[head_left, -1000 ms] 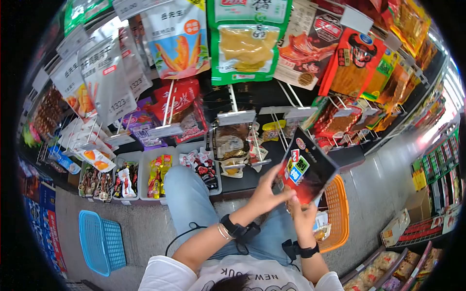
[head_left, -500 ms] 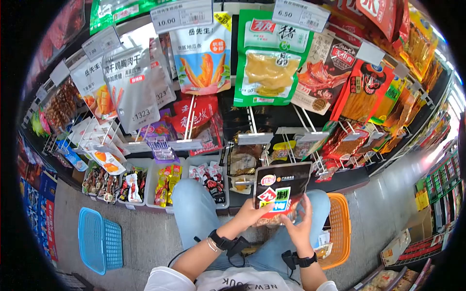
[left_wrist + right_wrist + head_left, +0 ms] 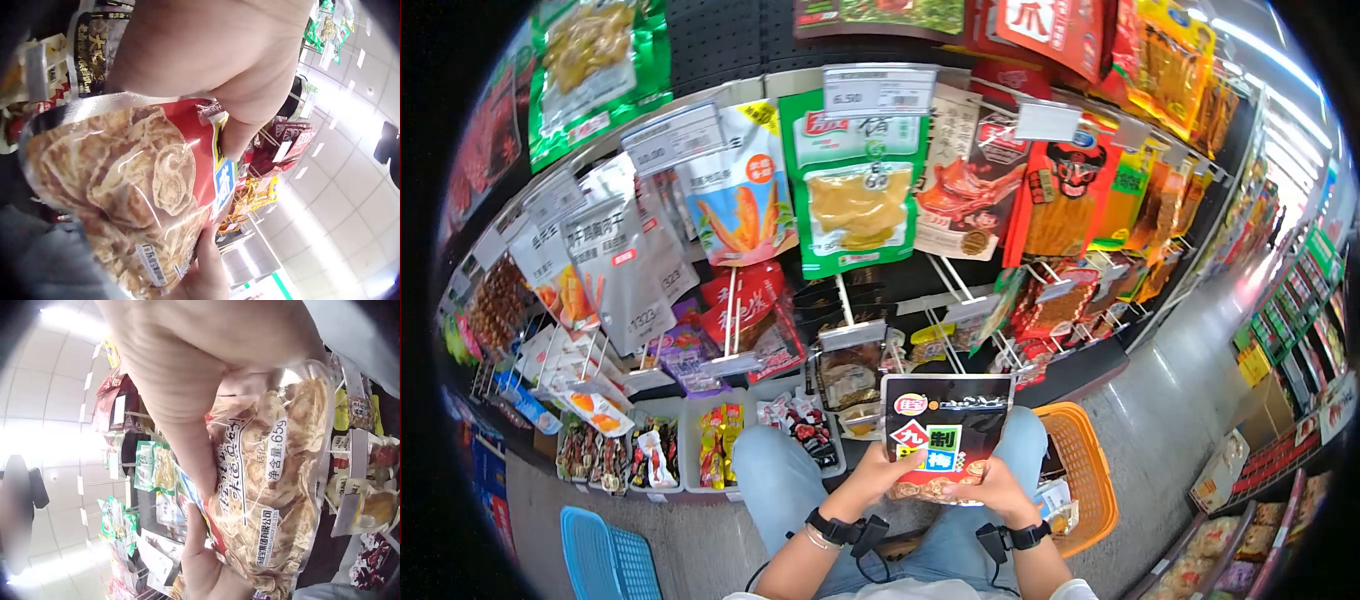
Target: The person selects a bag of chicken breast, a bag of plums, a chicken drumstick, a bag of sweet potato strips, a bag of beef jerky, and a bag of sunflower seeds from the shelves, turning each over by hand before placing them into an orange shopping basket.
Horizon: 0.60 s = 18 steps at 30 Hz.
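Both hands hold a black and red snack pouch upright above the lap, its printed front toward the head camera. The left hand grips its left edge, thumb across the front. On the lower right edge the right hand pinches it, thumb over the front. The left wrist view shows the pouch's clear lower part with brown pieces inside, beside the left hand. In the right wrist view the right hand lies against the pouch; fingers behind it are hidden.
Hanging snack packs, such as a green one, fill the rack ahead. Bins of small packets line the lower shelf. An orange basket with packs inside stands at the right leg, a blue basket at the lower left.
The pouch, tilted and turned to the right a second ago, is now upright and faces the head camera, held in both hands. The head view has shifted, showing more of the upper rack.
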Each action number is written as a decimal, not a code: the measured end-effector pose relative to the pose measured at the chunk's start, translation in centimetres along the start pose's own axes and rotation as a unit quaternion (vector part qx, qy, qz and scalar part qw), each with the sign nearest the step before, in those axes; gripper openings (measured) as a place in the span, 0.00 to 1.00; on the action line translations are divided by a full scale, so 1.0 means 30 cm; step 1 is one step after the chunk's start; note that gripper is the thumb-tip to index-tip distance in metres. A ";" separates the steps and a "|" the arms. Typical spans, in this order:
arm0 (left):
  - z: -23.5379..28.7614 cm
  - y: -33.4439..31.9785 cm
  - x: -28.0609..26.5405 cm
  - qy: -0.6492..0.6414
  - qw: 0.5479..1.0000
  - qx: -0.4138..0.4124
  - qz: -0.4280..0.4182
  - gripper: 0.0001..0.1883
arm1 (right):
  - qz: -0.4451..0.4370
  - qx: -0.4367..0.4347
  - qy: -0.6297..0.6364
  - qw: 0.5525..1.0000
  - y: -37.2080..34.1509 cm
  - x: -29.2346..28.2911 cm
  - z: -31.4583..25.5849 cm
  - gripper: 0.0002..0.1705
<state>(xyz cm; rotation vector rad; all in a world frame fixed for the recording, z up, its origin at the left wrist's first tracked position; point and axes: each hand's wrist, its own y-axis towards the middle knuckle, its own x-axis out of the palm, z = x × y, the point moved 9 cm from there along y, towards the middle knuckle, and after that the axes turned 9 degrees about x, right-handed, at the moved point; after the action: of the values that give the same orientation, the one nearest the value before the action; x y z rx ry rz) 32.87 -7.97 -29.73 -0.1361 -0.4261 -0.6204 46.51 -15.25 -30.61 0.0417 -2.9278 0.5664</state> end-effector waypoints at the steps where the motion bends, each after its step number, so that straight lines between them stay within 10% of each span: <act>1: 0.003 0.004 0.005 0.001 1.000 0.006 0.001 0.19 | 0.006 0.003 -0.001 1.000 -0.002 -0.004 0.004 0.21; 9: 0.001 -0.011 0.041 0.081 0.992 -0.007 -0.094 0.21 | 0.056 -0.075 0.038 0.995 -0.041 -0.021 -0.077 0.20; 18: 0.092 -0.118 -0.076 0.163 0.986 0.031 -0.006 0.14 | 0.000 -0.096 -0.009 0.995 0.009 0.122 -0.125 0.25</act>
<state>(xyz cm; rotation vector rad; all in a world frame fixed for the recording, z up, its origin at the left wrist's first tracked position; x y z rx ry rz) 28.16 -8.92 -28.21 0.0277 -0.1295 -0.6284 43.44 -13.59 -26.67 0.0248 -2.9839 0.2846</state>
